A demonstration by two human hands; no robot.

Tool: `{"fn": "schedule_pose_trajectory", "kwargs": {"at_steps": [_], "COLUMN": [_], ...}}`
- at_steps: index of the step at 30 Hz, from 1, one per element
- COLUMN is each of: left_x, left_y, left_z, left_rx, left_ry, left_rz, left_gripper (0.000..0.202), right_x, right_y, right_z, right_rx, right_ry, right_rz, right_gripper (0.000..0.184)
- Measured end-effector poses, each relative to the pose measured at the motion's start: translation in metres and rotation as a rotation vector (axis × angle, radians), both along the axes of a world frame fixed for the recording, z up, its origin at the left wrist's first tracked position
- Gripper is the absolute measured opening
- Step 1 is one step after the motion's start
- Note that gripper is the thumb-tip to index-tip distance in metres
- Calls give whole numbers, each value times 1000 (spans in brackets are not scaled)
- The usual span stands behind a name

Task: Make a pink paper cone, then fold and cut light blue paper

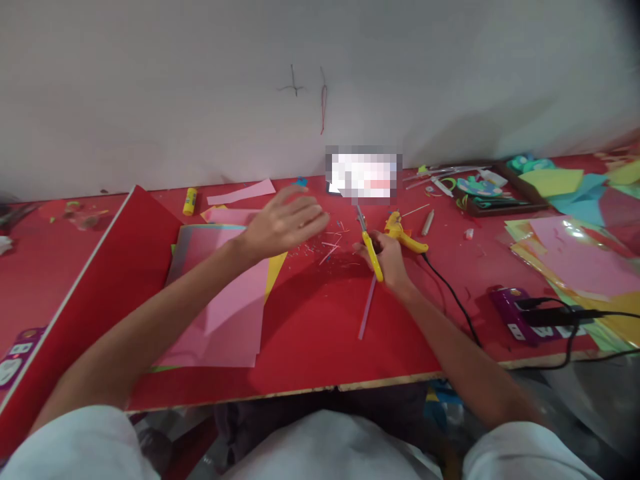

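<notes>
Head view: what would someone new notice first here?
The bright red table fills the view, with a pink paper stack left of centre. At the middle, the right hand grips yellow-handled scissors beside a yellow glue gun, while the left hand hovers open and blurred near paper scraps.

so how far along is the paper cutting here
Done: some cutting, judging by the thin paper scraps on the table and one long pink strip lying cut free. In hand: the right hand grips the yellow scissors; the left hand hovers open over the scraps, holding nothing. Left, probably: the pink sheets look whole, and the glue gun lies unheld.
</notes>
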State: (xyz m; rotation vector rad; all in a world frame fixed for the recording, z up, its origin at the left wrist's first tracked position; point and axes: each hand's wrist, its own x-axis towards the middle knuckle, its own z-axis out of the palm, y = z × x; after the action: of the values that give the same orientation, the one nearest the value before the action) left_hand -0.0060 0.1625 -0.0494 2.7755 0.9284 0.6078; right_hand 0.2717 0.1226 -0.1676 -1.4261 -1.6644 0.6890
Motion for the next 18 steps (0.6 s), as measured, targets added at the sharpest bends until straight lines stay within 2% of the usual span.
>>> {"fn": "schedule_pose_trajectory", "kwargs": {"at_steps": [3, 5, 8, 10, 14, 18], "left_x": [-12, -18, -22, -22, -17, -11], "left_y": [6, 8, 9, 7, -3, -8], "left_z": [-8, -13, -17, -17, -15, -17], "left_rx": [67, 32, -50, -94, -191, -281], "left_ry": [-202, -355, -515, -555, -620, -694], "left_rz": [225, 284, 269, 279, 306, 290], "left_gripper": [38, 46, 49, 51, 54, 54], "right_x": [-2, -4, -8, -10, -9, -6], "right_y": [-2, -4, -7, -7, -8, -11], "right_z": [4, 4, -1, -6, -10, 1], "right_rx": [37, 29, 25, 37, 48, 130], "right_ry": [-80, -181, -323, -408, -545, -615], "right_rz": [-105, -132, -101, -67, -52, -72], "right_gripper": [63, 56, 33, 25, 30, 33]}}
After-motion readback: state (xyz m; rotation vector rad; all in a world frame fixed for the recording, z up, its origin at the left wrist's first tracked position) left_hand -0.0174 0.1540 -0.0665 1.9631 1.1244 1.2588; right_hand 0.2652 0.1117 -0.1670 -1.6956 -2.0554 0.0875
